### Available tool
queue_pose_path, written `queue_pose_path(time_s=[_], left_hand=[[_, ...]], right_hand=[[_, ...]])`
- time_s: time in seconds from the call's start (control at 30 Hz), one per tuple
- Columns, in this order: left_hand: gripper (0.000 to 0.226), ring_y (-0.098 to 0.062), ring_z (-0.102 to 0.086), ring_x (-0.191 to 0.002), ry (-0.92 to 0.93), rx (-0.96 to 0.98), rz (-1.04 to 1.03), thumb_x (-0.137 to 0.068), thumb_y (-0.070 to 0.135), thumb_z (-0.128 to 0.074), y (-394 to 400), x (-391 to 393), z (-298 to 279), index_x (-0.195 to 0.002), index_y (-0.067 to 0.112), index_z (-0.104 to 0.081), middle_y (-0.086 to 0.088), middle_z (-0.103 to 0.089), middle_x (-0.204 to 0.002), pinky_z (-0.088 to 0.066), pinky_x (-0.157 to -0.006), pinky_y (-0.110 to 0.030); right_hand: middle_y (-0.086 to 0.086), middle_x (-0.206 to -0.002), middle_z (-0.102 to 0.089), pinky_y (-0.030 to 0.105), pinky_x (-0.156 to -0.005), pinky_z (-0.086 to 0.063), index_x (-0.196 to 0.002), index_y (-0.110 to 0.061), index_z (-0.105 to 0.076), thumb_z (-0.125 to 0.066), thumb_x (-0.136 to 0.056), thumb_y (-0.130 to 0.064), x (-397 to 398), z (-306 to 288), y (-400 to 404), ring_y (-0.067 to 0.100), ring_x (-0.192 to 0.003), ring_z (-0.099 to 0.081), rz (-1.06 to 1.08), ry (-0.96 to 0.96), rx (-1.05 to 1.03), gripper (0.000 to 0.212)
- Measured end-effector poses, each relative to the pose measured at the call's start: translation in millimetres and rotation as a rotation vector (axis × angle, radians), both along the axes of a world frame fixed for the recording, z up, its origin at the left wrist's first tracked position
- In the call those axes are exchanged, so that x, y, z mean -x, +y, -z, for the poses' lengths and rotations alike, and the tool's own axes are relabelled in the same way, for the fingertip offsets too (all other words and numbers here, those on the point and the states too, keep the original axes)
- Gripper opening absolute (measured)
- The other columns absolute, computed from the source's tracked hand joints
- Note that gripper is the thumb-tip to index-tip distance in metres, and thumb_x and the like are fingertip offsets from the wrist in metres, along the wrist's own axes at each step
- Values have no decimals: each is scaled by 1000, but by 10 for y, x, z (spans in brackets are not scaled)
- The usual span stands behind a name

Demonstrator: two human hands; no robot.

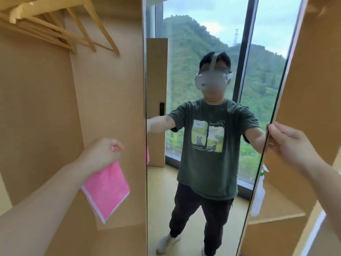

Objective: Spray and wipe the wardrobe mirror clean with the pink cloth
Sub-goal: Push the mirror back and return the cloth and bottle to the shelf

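The tall wardrobe mirror fills the middle of the view and reflects a person and a window. My left hand is raised left of the mirror in front of the wardrobe panel and grips a folded pink cloth that hangs down from it. My right hand grips the mirror's right edge with fingers curled round it. A clear spray bottle stands on a wooden shelf just right of the mirror's edge, below my right hand.
Wooden hangers hang at the top left inside the open wardrobe. A wooden side panel stands left of the mirror. Wooden shelves and a panel lie to the right.
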State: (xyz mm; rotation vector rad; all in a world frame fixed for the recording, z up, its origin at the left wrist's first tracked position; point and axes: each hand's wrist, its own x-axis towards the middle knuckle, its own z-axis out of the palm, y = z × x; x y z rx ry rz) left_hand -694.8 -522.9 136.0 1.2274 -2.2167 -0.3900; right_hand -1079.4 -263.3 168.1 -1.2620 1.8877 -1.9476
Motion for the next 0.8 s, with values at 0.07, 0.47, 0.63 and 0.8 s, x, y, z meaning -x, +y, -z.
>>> queue_pose_path(time_s=[0.07,0.47,0.63,0.8], left_hand=[[27,-22,-63,-88,26,-2,50,-82,15,-63,-130,1,73,-71,40,-62,-1,-70,-91,-49,-80,-31],[7,-12,-49,-52,150,73,234,-86,29,-67,-614,-87,278,-80,27,-64,-1,-62,-74,-39,-59,-27],[4,-16,-54,-64,130,36,282,-87,30,-62,-683,-123,296,-84,31,-64,10,-57,-78,-40,-61,-27],[5,-24,-61,-63,126,58,339,-87,31,-62,-617,-2,312,-83,32,-63,6,-60,-76,-49,-63,-30]], right_hand=[[-10,-68,-66,11,-60,-51,-78,-22,-71,-50,-98,-22,-160,8,54,-1,-64,-62,50,25,21,30],[-6,-71,-64,38,-70,-56,-97,-7,-68,-50,-98,-22,-1242,93,64,11,-67,-57,301,237,54,23],[17,-64,-41,39,-60,-48,-73,-6,-50,-49,-97,-23,-1489,79,-145,12,-56,-44,437,330,13,29],[-1,-58,-47,23,-51,-31,-65,-22,-46,-48,-97,-23,-1562,112,-353,14,-54,-43,524,321,1,32]])
